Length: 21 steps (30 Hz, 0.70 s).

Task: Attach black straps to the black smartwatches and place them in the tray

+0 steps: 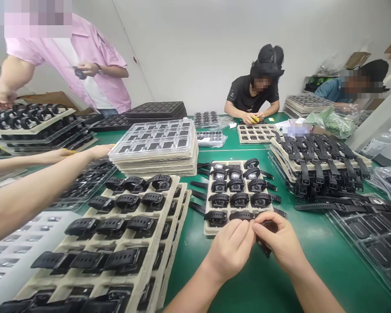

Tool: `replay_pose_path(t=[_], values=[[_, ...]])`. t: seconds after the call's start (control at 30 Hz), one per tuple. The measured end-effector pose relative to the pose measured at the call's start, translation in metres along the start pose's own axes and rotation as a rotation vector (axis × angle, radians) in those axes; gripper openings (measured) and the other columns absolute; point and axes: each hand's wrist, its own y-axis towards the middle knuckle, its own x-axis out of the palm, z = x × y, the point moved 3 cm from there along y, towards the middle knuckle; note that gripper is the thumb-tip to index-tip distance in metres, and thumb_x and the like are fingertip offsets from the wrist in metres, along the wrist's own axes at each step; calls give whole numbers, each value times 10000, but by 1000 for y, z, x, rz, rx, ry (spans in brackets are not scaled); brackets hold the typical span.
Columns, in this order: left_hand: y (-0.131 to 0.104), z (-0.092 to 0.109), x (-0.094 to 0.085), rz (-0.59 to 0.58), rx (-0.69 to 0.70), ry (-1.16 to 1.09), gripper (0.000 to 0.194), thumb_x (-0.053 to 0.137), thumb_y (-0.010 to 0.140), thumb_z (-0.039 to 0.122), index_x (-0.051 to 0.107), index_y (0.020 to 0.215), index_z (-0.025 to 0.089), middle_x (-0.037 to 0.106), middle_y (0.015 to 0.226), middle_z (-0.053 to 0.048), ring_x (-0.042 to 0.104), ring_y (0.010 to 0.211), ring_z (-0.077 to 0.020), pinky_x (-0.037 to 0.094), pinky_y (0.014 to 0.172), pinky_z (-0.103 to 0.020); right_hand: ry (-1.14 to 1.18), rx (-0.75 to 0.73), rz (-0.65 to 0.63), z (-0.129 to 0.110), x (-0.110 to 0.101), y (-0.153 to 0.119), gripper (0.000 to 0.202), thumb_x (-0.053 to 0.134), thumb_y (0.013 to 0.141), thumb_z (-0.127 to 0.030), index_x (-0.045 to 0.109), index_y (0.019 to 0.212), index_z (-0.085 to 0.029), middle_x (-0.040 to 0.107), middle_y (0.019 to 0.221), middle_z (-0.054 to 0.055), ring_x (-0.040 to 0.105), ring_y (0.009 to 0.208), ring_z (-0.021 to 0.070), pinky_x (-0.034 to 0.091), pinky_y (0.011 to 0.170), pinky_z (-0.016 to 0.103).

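In front of me on the green table is a cream tray [206, 228] with rows of black smartwatches [240, 200], their straps curled up and some strap ends hanging over the sides. At the tray's near edge my two hands meet with fingertips pinched together. My left hand [233, 248] is closed at the front row, its fingertips at a black strap. Under the fingers of my right hand [282, 239], which is closed too, shows part of a black watch strap [265, 248]. My fingers hide most of that strap and its watch.
Stacked trays of curled watches [124, 230] stand to the left, beside a white foam tray [35, 243]. Behind them is a stack of clear-lidded trays [153, 139]. Strap-laden trays [319, 161] rise at the right. Co-workers' arms [42, 191] reach in from the left; others work across the table.
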Motion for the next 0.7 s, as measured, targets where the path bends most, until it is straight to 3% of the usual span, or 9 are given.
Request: replay_pose_path(t=[0.17, 0.3, 0.43, 0.5, 0.57, 0.63, 0.7], values=[[0, 1, -3, 24, 33, 6, 105, 614, 889, 8, 657, 942, 88, 644, 671, -38, 570, 577, -161, 459, 473, -303, -53, -10, 60, -2, -8, 0, 324, 913, 673, -429, 717, 797, -203, 655, 720, -6, 532, 601, 133, 452, 555, 241], [2, 2, -12, 61, 35, -57, 139, 640, 863, 9, 661, 992, 57, 695, 734, -71, 636, 637, -178, 515, 506, -307, -135, -17, 17, -8, -13, -7, 296, 873, 722, -457, 749, 805, -201, 712, 754, 34, 600, 635, 172, 500, 584, 268], [3, -3, -25, 119, 6, -101, 160, 639, 853, 21, 666, 1007, 55, 700, 735, -72, 634, 664, -182, 527, 534, -302, -294, -61, -60, -29, -16, -5, 299, 809, 772, -493, 762, 753, -199, 734, 742, 59, 647, 633, 206, 523, 572, 288], [3, -8, -28, 155, -70, -107, 145, 640, 852, 19, 667, 982, 77, 689, 723, -65, 618, 669, -181, 530, 568, -305, -444, -122, 5, -48, -19, 17, 314, 749, 820, -519, 763, 788, -206, 671, 617, 23, 585, 522, 179, 467, 482, 272], [2, -11, -28, 181, -151, -106, 132, 636, 853, 22, 664, 959, 94, 674, 719, -63, 604, 681, -185, 525, 601, -314, -646, -271, 169, -71, -19, 56, 318, 672, 884, -522, 759, 878, -216, 626, 569, -3, 548, 495, 172, 442, 472, 273], [2, -9, -23, 167, -167, -103, 103, 623, 851, 38, 664, 920, 103, 654, 708, -61, 582, 668, -185, 498, 593, -317, -884, -478, 223, -88, -7, 108, 296, 655, 897, -481, 740, 948, -202, 749, 869, 69, 676, 742, 235, 539, 671, 339], [1, -6, -14, 121, -137, -101, 87, 602, 845, 58, 652, 822, 125, 607, 659, -44, 536, 619, -174, 442, 546, -312, -972, -510, 137, -90, 12, 164, 226, 698, 878, -410, 728, 950, -198, 757, 1019, 87, 695, 906, 263, 548, 819, 377]])
